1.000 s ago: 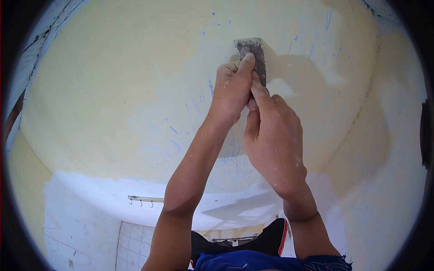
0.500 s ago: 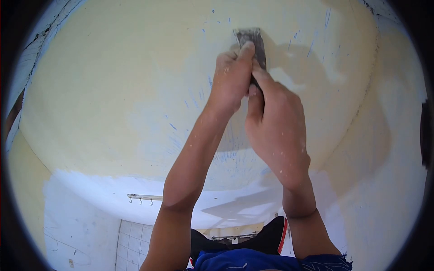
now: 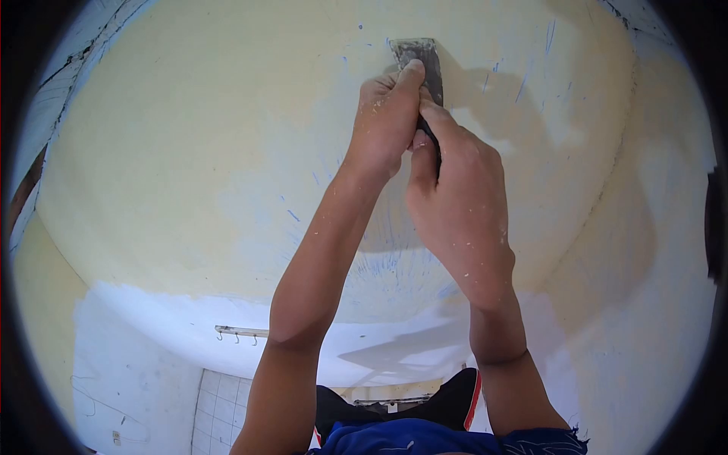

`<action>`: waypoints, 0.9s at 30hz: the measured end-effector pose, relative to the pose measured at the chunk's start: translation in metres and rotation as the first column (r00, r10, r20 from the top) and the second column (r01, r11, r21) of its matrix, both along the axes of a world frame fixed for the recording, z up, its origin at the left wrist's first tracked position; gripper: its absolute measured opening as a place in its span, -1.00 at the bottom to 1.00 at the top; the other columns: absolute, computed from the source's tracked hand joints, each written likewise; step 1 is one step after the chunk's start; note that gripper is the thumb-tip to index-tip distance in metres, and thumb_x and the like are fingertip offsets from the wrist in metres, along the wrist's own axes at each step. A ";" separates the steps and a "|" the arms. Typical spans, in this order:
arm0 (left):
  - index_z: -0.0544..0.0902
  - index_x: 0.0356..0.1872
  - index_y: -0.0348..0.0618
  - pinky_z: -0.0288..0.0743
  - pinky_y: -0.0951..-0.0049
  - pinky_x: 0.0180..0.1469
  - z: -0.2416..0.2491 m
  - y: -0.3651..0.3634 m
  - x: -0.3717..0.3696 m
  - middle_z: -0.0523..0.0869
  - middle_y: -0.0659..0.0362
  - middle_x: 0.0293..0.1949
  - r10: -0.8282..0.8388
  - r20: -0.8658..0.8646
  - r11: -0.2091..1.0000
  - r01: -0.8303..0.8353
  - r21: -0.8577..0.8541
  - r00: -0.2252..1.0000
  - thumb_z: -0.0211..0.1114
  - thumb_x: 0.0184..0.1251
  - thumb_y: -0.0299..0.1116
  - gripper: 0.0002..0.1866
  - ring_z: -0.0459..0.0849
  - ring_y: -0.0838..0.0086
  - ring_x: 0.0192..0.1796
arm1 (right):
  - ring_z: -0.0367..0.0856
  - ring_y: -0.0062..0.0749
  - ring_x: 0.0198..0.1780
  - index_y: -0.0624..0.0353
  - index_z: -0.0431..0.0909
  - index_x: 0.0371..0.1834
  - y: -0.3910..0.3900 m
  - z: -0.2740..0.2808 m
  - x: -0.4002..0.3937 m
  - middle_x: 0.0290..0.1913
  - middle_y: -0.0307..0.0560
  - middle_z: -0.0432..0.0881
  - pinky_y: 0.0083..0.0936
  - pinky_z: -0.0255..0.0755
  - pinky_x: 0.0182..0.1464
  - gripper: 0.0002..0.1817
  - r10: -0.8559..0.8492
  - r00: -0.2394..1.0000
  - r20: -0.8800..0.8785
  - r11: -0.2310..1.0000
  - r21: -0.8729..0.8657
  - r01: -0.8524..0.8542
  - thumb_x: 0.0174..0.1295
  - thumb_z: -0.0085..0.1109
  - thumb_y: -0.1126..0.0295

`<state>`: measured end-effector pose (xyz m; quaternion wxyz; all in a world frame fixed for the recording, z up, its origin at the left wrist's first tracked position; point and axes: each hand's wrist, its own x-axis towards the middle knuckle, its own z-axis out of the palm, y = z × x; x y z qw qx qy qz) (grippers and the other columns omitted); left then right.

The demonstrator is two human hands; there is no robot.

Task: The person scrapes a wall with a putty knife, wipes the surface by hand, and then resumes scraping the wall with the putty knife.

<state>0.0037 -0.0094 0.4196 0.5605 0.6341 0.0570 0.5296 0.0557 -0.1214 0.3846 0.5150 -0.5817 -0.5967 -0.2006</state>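
Note:
A dusty grey scraper (image 3: 416, 50) has its wide blade edge up against the cream-painted wall (image 3: 197, 152). My left hand (image 3: 385, 121) is closed on the blade part, its thumb lying along the face. Lower down, my right hand (image 3: 464, 197) wraps around the dark handle, which is mostly hidden by the fingers. Pale flecks dot both hands. Blue streaks and scratches mark the wall around the tool, with a bluish, thinner-coated patch below and to the left.
A hook rail (image 3: 241, 331) is fixed on the white lower wall at left. White tiles (image 3: 220, 398) show at lower left. A cracked edge (image 3: 72, 57) runs along the upper left, and a dark object (image 3: 713, 224) stands at the far right.
Both hands and the scraper have shifted slightly upward along the wall. The grip looks the same.

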 end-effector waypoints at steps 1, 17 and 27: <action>0.50 -0.60 -0.14 0.22 0.55 -0.67 0.002 0.000 0.000 0.51 0.25 -0.70 0.006 0.009 1.000 -0.006 0.020 1.000 0.07 0.60 -0.21 -0.54 0.37 0.63 -0.72 | 0.70 0.12 -0.29 0.32 0.36 0.43 0.000 0.001 -0.001 -0.27 0.25 0.62 -0.12 0.58 -0.21 -0.45 -0.005 1.000 0.014 1.000 -0.025 0.005 0.34 0.05 0.49; 0.52 -0.67 -0.23 0.33 0.48 -0.54 -0.033 -0.003 0.012 0.54 0.24 -0.69 0.025 -0.172 0.994 -0.006 0.108 0.985 0.06 0.61 -0.20 -0.46 0.43 0.64 -0.60 | 0.64 -0.02 -0.43 0.26 0.42 0.39 0.003 -0.046 0.009 -0.37 0.13 0.56 -0.20 0.52 -0.38 -0.43 -0.037 0.994 -0.107 0.996 0.075 0.045 0.25 0.12 0.57; 0.52 -0.62 -0.21 0.31 0.51 -0.60 -0.049 -0.009 0.013 0.55 0.24 -0.69 0.003 -0.215 0.999 0.006 0.039 0.977 0.05 0.62 -0.18 -0.49 0.42 0.64 -0.65 | 0.67 0.02 -0.38 0.24 0.42 0.40 -0.009 -0.064 0.011 -0.36 0.15 0.58 -0.16 0.53 -0.34 -0.43 -0.041 0.997 -0.063 0.999 0.025 0.043 0.27 0.11 0.55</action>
